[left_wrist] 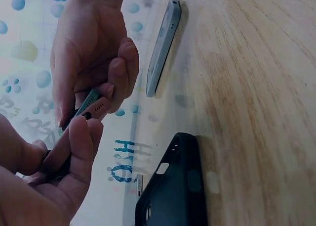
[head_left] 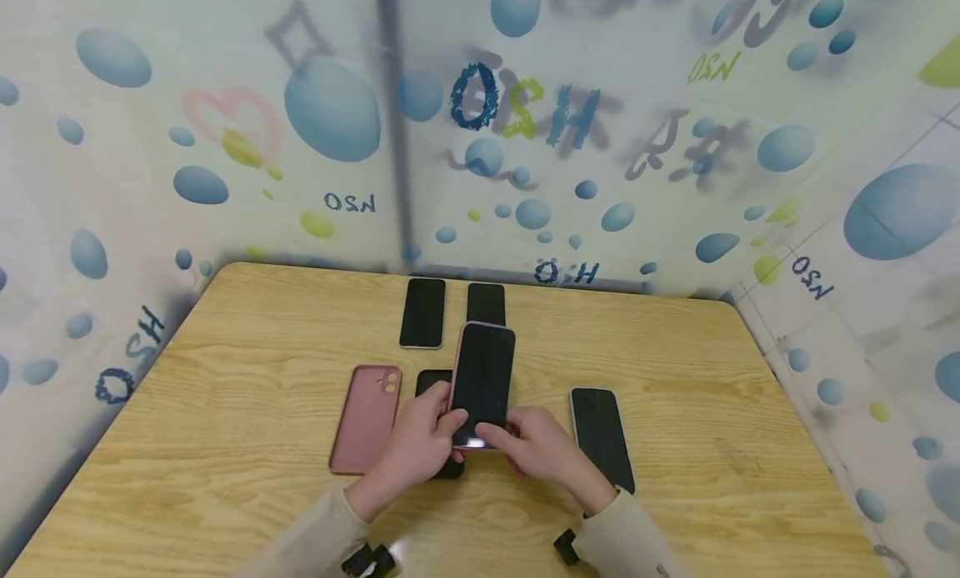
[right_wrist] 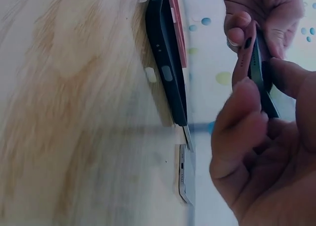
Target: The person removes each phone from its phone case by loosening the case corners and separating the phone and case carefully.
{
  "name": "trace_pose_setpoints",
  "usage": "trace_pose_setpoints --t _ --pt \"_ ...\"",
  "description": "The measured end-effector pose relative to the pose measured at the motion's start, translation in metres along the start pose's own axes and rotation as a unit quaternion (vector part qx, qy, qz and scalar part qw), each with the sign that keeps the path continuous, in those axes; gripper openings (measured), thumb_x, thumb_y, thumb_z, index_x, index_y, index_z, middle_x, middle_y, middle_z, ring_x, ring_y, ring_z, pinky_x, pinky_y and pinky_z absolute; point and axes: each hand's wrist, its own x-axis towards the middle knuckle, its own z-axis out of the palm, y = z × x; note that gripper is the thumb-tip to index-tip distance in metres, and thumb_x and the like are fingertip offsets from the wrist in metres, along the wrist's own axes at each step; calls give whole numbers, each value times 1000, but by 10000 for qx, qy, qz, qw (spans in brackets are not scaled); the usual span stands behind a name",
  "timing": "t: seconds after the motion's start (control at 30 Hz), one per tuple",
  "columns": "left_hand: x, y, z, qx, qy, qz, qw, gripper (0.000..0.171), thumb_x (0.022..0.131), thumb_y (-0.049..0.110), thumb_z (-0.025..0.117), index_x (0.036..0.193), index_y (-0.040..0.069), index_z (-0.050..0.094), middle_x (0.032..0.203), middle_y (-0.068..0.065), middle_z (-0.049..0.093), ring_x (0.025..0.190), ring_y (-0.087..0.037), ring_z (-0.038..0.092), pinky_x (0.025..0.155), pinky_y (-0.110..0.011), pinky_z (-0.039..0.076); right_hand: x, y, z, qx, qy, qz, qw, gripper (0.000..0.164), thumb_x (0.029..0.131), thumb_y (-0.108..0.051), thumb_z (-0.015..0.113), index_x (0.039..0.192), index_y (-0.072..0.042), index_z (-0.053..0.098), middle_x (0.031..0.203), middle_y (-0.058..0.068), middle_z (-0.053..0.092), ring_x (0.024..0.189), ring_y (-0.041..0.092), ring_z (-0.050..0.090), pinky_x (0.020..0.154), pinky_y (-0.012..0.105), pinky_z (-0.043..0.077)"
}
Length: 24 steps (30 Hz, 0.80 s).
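Note:
Both hands hold a dark-screened phone (head_left: 483, 370) above the table, its screen facing up. A pink phone case (right_wrist: 242, 63) lies along the phone's back. At the bottom end, the phone's greenish edge (right_wrist: 256, 65) stands a little apart from the case's rim in the right wrist view. My left hand (head_left: 423, 440) grips the lower left side, thumb over the screen's edge. My right hand (head_left: 540, 445) pinches the lower right corner, thumb on the glass and fingers beneath. Below the left hand lies a black phone case (left_wrist: 173, 191), partly hidden in the head view.
Another pink case (head_left: 366, 420) lies left of the hands on the wooden table (head_left: 712, 411). A silver-edged phone (head_left: 603, 436) is beside the right forearm. Two dark phones, one left (head_left: 423, 313) and one partly covered (head_left: 486, 301), lie toward the back by the patterned wall covering.

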Motion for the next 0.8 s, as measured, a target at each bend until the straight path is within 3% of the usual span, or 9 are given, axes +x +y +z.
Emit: trace_pose_setpoints --t 0.07,0.17,0.37,0.57,0.8 --pt "0 2 0 96 -9 71 9999 18 103 -3 56 121 -6 57 94 -17 74 53 -19 64 52 -35 59 1 1 1 113 58 -32 9999 33 105 -33 62 100 -3 74 51 -6 50 41 5 46 41 22 36" --pt "0 3 0 215 -42 115 9997 20 103 -2 56 123 -6 56 96 -18 74 53 -18 64 52 -34 59 2 3 1 285 136 -90 9995 31 104 -29 64 100 -1 75 51 -6 50 41 4 45 40 22 36" --pt "-1 3 -2 441 -270 150 9986 29 105 1 56 133 -6 53 108 -21 74 56 -16 66 54 -31 58 -2 6 -1 555 148 -22 9983 39 103 -26 67 76 3 68 50 -6 50 42 5 45 41 20 36" --pt "2 1 -3 200 -406 193 9988 27 106 4 55 130 -7 53 108 -22 74 59 -19 70 58 -33 61 -7 8 -8 878 177 214 9958 45 103 -28 67 69 2 59 55 0 54 46 10 48 45 22 42" --pt "2 2 -4 -72 -454 87 9989 25 106 6 56 126 -9 53 105 -23 75 60 -23 72 61 -39 62 -10 9 -12 1151 368 -38 9927 40 103 -23 67 71 0 62 60 4 61 50 9 53 48 22 45"
